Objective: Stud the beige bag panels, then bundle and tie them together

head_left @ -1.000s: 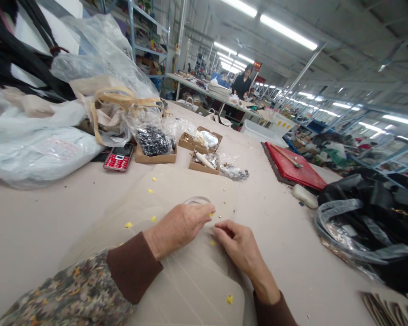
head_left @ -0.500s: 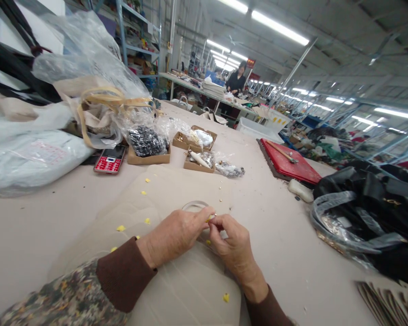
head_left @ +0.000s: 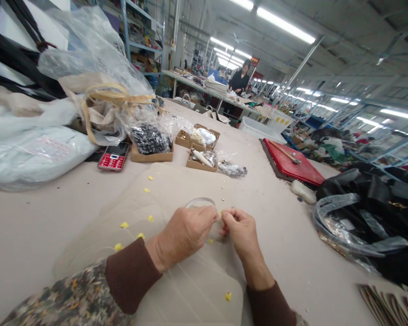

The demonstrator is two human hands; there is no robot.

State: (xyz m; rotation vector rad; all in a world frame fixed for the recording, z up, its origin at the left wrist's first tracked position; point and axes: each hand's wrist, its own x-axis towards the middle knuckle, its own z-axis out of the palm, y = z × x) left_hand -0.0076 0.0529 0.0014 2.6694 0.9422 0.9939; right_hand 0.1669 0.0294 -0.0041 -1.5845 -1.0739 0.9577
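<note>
The bare left hand (head_left: 187,233) covers part of a pale, thin, curved strip (head_left: 200,200), so whether its fingers grip it cannot be told. Whatever lies between its fingertips and those of the bare right hand (head_left: 240,228) is too small to make out; the right hand's lower fingers blur. The large beige quilted-looking sheet (head_left: 187,294) runs off the bottom edge, partly hidden under the brown-cuffed camouflage sleeve (head_left: 78,292). The right edge cuts off the shiny black bag (head_left: 370,194) and a blurred stack of brown-edged beige pieces (head_left: 384,301).
</note>
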